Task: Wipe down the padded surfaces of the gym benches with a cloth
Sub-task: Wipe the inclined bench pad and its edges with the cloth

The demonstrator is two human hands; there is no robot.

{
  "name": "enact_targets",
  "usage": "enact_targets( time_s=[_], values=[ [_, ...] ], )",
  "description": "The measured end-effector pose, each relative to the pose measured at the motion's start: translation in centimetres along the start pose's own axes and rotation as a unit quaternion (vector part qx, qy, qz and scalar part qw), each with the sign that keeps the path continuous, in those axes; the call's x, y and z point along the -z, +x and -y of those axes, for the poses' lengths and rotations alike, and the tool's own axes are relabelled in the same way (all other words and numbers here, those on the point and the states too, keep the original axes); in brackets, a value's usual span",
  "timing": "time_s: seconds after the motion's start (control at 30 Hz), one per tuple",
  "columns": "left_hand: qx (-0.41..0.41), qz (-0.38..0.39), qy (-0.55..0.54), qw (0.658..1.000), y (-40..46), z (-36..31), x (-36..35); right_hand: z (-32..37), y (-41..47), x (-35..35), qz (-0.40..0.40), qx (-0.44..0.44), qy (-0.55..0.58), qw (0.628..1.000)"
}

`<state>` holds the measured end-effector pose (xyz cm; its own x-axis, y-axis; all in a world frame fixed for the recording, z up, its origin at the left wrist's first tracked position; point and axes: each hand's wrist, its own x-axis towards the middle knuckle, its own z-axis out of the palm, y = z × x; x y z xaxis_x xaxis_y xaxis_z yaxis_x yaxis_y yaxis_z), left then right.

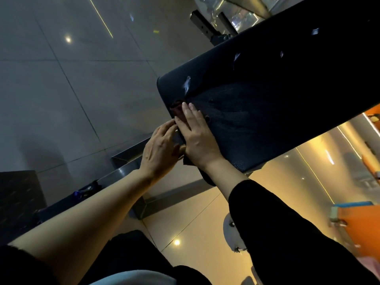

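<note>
While the dark padded gym bench [267, 89] is pressed near its end by the right hand [197, 136], fingers straight, a dark reddish cloth [178, 111] is flattened beneath; the left hand [159, 153] rests beside it, fingers relaxed.

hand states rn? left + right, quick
Left hand: open, fingers reaching to the bench pad edge beside the cloth; no clear grip.
Right hand: open, fingers straight, pressing flat on the cloth.
</note>
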<state>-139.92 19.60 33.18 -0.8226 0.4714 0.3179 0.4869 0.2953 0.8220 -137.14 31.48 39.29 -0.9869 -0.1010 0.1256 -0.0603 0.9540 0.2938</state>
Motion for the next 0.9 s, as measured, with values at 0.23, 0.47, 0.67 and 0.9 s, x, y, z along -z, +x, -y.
enact_targets(
  time_s=[0.23, 0.47, 0.67, 0.9],
  values=[
    [-0.022, 0.02, 0.021, 0.999, -0.6, 0.3, 0.1, -3.8, -3.2, 3.0, -0.021, 0.026, -0.061, 0.998],
    [-0.022, 0.011, 0.025, 0.999, 0.7, -1.2, 0.1, -3.2, -2.2, 2.2, -0.003, 0.036, -0.03, 0.999],
    [-0.052, 0.02, 0.046, 0.997, 2.1, -2.8, -0.6, -8.9, -2.1, 5.3, -0.072, -0.138, -0.063, 0.986],
    [-0.092, 0.03, 0.057, 0.994, 4.4, -5.6, -2.1, -8.8, -3.4, 5.4, -0.025, -0.017, -0.019, 0.999]
  ],
)
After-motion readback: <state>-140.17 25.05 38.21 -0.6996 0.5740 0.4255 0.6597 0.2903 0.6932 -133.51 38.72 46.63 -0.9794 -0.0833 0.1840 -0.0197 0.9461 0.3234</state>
